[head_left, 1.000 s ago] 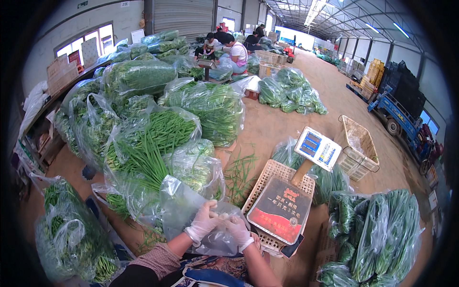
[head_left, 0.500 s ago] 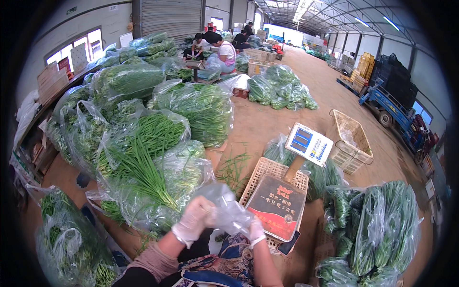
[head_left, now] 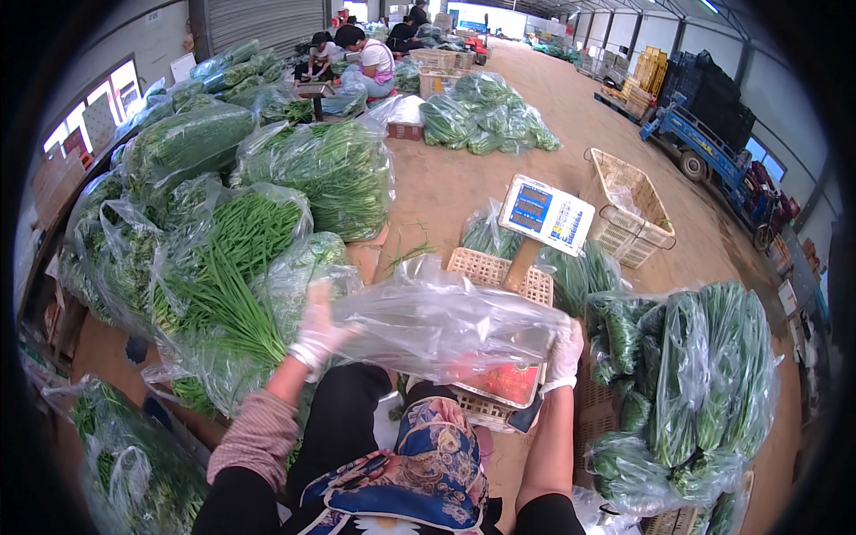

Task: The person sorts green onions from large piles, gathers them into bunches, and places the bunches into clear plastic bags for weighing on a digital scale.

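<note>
Brown floor (head_left: 526, 107) runs back through a long shed, where people (head_left: 374, 67) sit far off on the left among bagged greens and a blue cargo vehicle (head_left: 709, 147) stands far on the right. Near the middle, a clear plastic bag (head_left: 446, 321) is stretched crosswise between two gloved hands held well apart, above the person's lap and partly covering the scale (head_left: 546, 214). The right hand (head_left: 563, 355) is closed on the bag's right end; the left hand (head_left: 319, 330), blurred, is at its left end with fingers raised and thumb toward the plastic, and whether it grips cannot be told. Beneath the scale sits a pale perforated crate (head_left: 466, 264); beyond it to the right is a deeper cream crate (head_left: 637, 234) with some clear plastic inside. Long green stalks (head_left: 236, 303) spill from an open bag left of the left hand. More bagged greens (head_left: 704, 374) are piled near the right edge.
</note>
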`<state>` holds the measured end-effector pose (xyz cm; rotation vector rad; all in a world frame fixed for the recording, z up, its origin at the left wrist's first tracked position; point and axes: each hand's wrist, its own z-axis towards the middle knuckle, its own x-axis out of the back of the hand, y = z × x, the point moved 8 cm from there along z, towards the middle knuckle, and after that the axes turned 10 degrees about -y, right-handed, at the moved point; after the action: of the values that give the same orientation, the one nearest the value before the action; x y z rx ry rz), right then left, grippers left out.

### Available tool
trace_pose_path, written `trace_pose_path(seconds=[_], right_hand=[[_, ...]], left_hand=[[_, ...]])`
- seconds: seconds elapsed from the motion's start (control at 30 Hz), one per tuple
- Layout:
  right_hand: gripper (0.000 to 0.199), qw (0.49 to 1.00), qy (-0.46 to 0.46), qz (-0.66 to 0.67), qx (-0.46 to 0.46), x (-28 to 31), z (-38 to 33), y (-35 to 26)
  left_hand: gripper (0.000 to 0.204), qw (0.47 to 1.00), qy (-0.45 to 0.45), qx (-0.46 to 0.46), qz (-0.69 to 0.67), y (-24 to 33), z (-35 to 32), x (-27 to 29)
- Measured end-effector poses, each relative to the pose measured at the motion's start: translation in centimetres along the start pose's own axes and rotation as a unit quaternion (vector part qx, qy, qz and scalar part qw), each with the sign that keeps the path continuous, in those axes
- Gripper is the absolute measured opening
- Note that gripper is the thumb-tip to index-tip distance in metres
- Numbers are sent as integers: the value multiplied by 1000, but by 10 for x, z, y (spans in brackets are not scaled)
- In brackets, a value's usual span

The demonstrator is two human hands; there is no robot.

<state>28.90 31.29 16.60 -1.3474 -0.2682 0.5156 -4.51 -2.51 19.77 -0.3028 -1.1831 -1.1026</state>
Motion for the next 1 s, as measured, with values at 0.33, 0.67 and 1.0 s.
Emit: trace_pose_path(seconds=[0.33,0.67,1.0], right_hand=[[49,737,-79,-666,88,-8,-20,-53],[61,884,-44,-362,294,-21,-85,-123],[67,807,-293,-489,155,-121,-83,-25]], left_hand=[[32,993,-62,-103,-15,101,106,-75],[29,989,9,-22,-149,101,114,-119],[66,983,40,52,-169,7,-53,-23]])
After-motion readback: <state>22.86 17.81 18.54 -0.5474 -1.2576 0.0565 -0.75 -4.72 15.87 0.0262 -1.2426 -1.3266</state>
